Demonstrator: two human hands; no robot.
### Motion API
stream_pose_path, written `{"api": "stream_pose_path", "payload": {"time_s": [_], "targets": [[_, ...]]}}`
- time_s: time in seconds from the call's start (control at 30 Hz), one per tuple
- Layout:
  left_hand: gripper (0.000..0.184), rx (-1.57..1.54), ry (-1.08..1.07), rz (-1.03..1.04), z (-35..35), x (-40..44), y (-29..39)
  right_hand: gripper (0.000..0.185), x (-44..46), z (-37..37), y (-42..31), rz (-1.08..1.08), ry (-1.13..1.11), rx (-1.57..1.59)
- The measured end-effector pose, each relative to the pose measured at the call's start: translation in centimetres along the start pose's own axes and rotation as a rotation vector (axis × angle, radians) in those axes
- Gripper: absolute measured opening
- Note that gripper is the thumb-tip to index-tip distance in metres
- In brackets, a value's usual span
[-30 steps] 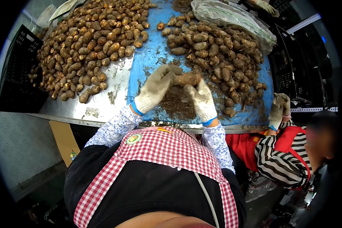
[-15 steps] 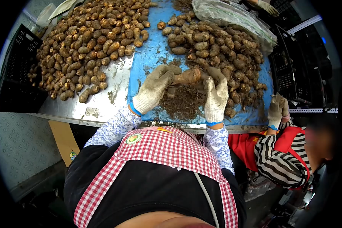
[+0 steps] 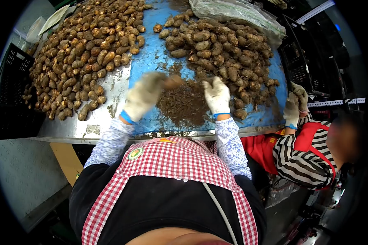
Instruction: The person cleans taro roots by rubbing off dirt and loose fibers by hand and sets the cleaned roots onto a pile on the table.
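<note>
My left hand (image 3: 144, 94), in a soiled white work glove, is blurred by motion but closed on a brown taro (image 3: 173, 82) that sticks out to its right. My right hand (image 3: 217, 96), gloved too, hovers at the right side of a heap of dark root hairs and soil (image 3: 182, 107). Its fingers are loosely curled and apart, with nothing visible in them. Beyond it lies a pile of hairy, soil-covered taros (image 3: 233, 53). To the left spreads a large pile of cleaner taros (image 3: 81, 53).
A blue plastic sheet (image 3: 141, 118) covers part of the metal table (image 3: 115, 83). Black crates stand at the left (image 3: 12, 81) and right. A clear plastic bag (image 3: 237, 14) lies at the back. At right, a co-worker (image 3: 304, 155) in a red apron has gloved hands near the table edge.
My hands have parted. The left has swung away leftward with the taro, while the right has let go of it. The whole view has shifted slightly left.
</note>
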State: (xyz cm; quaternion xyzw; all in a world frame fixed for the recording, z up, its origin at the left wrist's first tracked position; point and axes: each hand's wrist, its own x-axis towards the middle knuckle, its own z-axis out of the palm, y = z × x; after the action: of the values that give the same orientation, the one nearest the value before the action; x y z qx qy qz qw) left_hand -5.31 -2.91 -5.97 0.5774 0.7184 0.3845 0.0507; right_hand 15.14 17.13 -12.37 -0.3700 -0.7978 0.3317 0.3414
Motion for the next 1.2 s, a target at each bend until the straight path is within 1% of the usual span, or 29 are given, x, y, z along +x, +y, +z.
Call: {"api": "stream_pose_path", "payload": {"time_s": [0.03,0.1,0.13,0.17,0.2,0.23,0.33,0.37,0.4,0.47,0.53,0.6,0.63,0.67,0.73,0.77,0.8,0.83,0.93,1.0,1.07,1.1,1.13,1.17,1.2], "targets": [[0.025,0.006,0.048,0.001,-1.7,0.5,-1.5,0.014,0.3,0.9,4.3,0.044,0.137,0.129],[0.025,-0.382,0.240,0.011,-6.7,2.6,-2.5,0.013,1.7,-2.4,7.8,0.186,0.114,0.127],[0.027,-0.689,0.384,0.091,-8.2,3.3,-2.6,0.018,2.3,-3.7,6.5,0.130,0.144,-0.133],[0.029,-1.172,0.577,-0.100,-9.4,3.8,-2.2,0.024,2.9,-5.0,5.0,0.087,0.190,-0.396],[0.031,-1.650,0.760,-0.309,-10.2,4.2,-2.1,0.028,3.6,-6.3,1.0,-0.019,0.271,-0.923],[0.039,-1.688,0.637,-0.162,-9.8,4.2,-4.5,0.042,4.4,-6.4,1.2,0.107,0.177,-0.944],[0.043,-1.636,0.369,-0.355,-6.5,4.7,-5.0,0.048,6.5,-5.3,2.0,0.253,-0.065,-1.013],[0.046,-1.538,0.231,-0.346,-5.3,4.9,-4.3,0.056,7.1,-5.1,1.9,0.280,-0.115,-0.989],[0.050,-1.437,0.098,-0.338,-3.9,5.1,-3.3,0.053,7.4,-5.0,1.6,0.319,-0.122,-0.888],[0.056,-1.312,0.008,-0.440,-0.2,5.0,-1.9,0.046,7.8,-5.4,0.6,0.407,-0.176,-0.639],[0.060,-1.292,-0.116,-0.519,3.5,5.2,-1.2,0.045,6.4,-4.6,0.8,0.319,-0.141,0.168],[0.057,-1.366,-0.149,-0.735,5.4,5.8,1.5,0.051,3.9,-4.4,-4.1,0.291,-0.217,0.634],[0.055,-1.475,-0.178,-0.700,6.7,5.2,1.4,0.052,2.6,-3.7,-5.3,0.124,-0.242,0.778],[0.054,-1.549,-0.225,-0.623,7.0,5.1,1.9,0.052,1.8,-2.6,-5.5,0.093,-0.251,0.856],[0.052,-1.686,-0.324,-0.459,7.0,5.0,3.4,0.052,0.6,-1.2,-6.7,-0.047,-0.234,0.734],[0.048,-1.715,-0.371,-0.447,6.5,4.8,4.1,0.050,0.2,-1.6,-7.5,-0.049,-0.203,0.588],[0.048,-1.743,-0.419,-0.435,6.1,4.6,4.8,0.048,-0.1,-2.1,-8.8,-0.054,-0.172,0.442],[0.048,-2.047,-0.664,-0.345,8.1,4.9,0.9,0.046,-0.2,-2.4,-9.5,-0.059,-0.142,0.296],[0.040,-1.530,-0.561,-0.392,7.3,5.1,-0.6,0.035,0.6,-2.5,-9.5,-0.445,-0.069,0.059],[0.035,-0.634,-0.061,-0.285,7.7,4.2,3.9,0.014,0.5,-2.1,-10.5,-0.391,-0.111,-0.241],[0.024,-0.320,0.141,-0.062,9.0,3.0,4.0,0.013,0.3,-1.0,-9.4,-0.237,-0.090,-0.118],[0.023,-0.182,0.066,-0.125,8.8,2.7,3.9,0.014,0.1,-0.4,-8.4,-0.206,-0.049,-0.084],[0.022,-0.044,-0.008,-0.190,7.8,2.5,4.5,0.015,0.0,-0.4,-8.2,-0.096,-0.113,0.092],[0.021,0.068,-0.043,-0.112,6.5,2.3,5.4,0.016,-0.3,-0.4,-8.0,0.016,-0.180,0.269],[0.022,-0.020,-0.081,-0.132,6.6,2.1,5.3,0.018,-0.9,-0.5,-7.8,0.133,-0.248,0.446]]}}
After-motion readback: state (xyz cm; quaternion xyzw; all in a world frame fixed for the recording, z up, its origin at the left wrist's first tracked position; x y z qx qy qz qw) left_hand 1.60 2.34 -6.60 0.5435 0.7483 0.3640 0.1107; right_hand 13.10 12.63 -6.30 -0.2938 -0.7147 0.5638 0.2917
